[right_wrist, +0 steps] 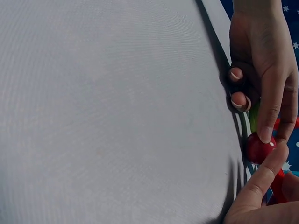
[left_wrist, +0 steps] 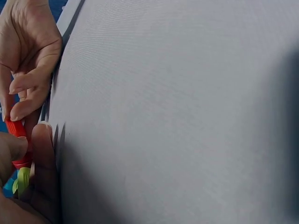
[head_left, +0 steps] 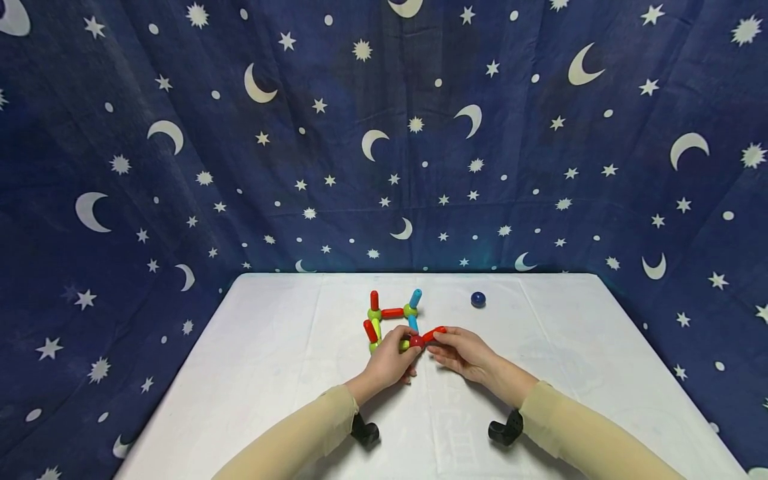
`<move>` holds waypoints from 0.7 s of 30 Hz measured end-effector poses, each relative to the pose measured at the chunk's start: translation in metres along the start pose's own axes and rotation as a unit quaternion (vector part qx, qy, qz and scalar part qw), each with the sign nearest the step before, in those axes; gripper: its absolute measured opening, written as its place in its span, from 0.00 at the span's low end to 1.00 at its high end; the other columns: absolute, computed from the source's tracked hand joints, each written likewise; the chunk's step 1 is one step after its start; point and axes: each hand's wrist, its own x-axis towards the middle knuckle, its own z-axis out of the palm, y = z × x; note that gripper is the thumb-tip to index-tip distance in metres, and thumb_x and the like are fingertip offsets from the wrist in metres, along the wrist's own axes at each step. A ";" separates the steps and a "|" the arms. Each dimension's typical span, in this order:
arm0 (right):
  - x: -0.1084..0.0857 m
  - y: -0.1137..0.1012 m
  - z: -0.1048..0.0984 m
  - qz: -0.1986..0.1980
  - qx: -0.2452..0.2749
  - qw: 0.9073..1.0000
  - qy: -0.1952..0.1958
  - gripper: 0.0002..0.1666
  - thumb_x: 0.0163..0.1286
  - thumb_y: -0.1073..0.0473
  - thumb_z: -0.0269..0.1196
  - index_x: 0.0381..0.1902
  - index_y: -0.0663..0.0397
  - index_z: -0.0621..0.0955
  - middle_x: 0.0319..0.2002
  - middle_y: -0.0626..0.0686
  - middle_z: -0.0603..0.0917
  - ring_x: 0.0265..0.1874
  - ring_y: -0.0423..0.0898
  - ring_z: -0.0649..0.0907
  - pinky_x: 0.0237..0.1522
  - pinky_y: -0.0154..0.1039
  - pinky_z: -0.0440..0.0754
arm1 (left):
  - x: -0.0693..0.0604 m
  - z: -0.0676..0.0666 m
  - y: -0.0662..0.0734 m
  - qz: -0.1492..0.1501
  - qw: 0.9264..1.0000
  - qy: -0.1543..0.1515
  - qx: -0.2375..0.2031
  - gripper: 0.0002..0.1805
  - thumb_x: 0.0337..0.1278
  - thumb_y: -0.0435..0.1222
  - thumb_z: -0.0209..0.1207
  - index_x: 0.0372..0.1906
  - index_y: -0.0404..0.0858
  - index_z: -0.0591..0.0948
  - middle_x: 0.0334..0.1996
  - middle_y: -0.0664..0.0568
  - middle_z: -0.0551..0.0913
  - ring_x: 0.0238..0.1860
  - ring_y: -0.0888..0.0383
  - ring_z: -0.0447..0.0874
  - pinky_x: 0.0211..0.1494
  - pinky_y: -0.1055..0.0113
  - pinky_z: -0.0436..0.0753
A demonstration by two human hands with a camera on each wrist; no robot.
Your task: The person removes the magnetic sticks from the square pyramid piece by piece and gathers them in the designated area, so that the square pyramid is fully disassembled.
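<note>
A squarish frame of coloured rods and balls lies on the table, with green balls (head_left: pixel 375 314) at several corners and a red ball (head_left: pixel 417 342) at its near right corner. My left hand (head_left: pixel 389 363) pinches that red ball between thumb and fingers. With thumb and index finger, my right hand (head_left: pixel 467 355) pinches a red rod (head_left: pixel 433 334), whose other end meets the ball. In the right wrist view, the left fingers (right_wrist: pixel 271 107) press on the ball's top. A red rod (head_left: pixel 375 300) and a blue rod (head_left: pixel 416 297) stick up from the far corners.
A dark blue ball (head_left: pixel 478 299) lies apart, to the right of the frame near the table's back. The white-covered table (head_left: pixel 288 360) ends at a dark blue curtain (head_left: pixel 336 167) with moons and stars. A black wrist device (head_left: pixel 506 428) hangs under each sleeve.
</note>
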 end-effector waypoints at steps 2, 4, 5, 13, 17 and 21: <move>0.001 0.001 0.000 -0.003 0.000 1.000 0.003 0.19 0.78 0.65 0.59 0.62 0.64 0.70 0.33 0.57 0.89 0.30 0.43 0.89 0.35 0.35 0.86 | 0.000 0.000 0.000 0.002 1.000 -0.001 -0.003 0.17 0.73 0.37 0.61 0.61 0.42 0.74 0.47 0.48 0.74 0.19 0.59 0.81 0.21 0.62 0.84; 0.002 0.002 0.000 -0.006 -0.001 1.000 0.008 0.20 0.77 0.66 0.60 0.62 0.64 0.70 0.33 0.56 0.89 0.29 0.43 0.89 0.35 0.34 0.86 | 0.000 0.000 0.000 0.004 1.000 0.000 -0.003 0.16 0.73 0.36 0.61 0.61 0.42 0.74 0.47 0.47 0.74 0.19 0.59 0.81 0.21 0.62 0.84; 0.003 0.003 0.000 -0.010 -0.004 1.000 0.010 0.21 0.77 0.66 0.60 0.63 0.64 0.70 0.33 0.56 0.89 0.29 0.42 0.89 0.34 0.34 0.86 | 0.000 0.000 0.000 0.004 1.000 0.000 -0.003 0.16 0.73 0.36 0.61 0.61 0.42 0.74 0.48 0.47 0.74 0.19 0.59 0.81 0.21 0.62 0.84; 0.001 0.002 0.002 -0.020 -0.025 0.999 0.031 0.25 0.75 0.64 0.64 0.64 0.58 0.68 0.32 0.54 0.87 0.26 0.40 0.87 0.32 0.32 0.85 | -0.001 0.000 0.001 0.003 1.000 -0.002 -0.005 0.16 0.73 0.36 0.60 0.60 0.43 0.74 0.48 0.48 0.74 0.19 0.59 0.81 0.21 0.62 0.84; 0.000 0.002 0.002 -0.016 -0.033 0.999 0.035 0.26 0.73 0.63 0.65 0.64 0.57 0.69 0.30 0.53 0.87 0.24 0.39 0.86 0.32 0.32 0.85 | -0.001 0.000 0.001 0.002 1.000 -0.002 -0.006 0.16 0.73 0.36 0.60 0.60 0.43 0.74 0.49 0.48 0.75 0.19 0.59 0.81 0.21 0.62 0.84; 0.000 0.003 0.002 -0.020 -0.041 0.998 0.038 0.26 0.72 0.63 0.67 0.63 0.57 0.69 0.30 0.54 0.87 0.24 0.39 0.86 0.33 0.33 0.85 | -0.001 0.000 0.001 0.005 1.000 -0.002 -0.006 0.16 0.74 0.36 0.60 0.60 0.42 0.74 0.49 0.48 0.75 0.19 0.59 0.81 0.21 0.62 0.84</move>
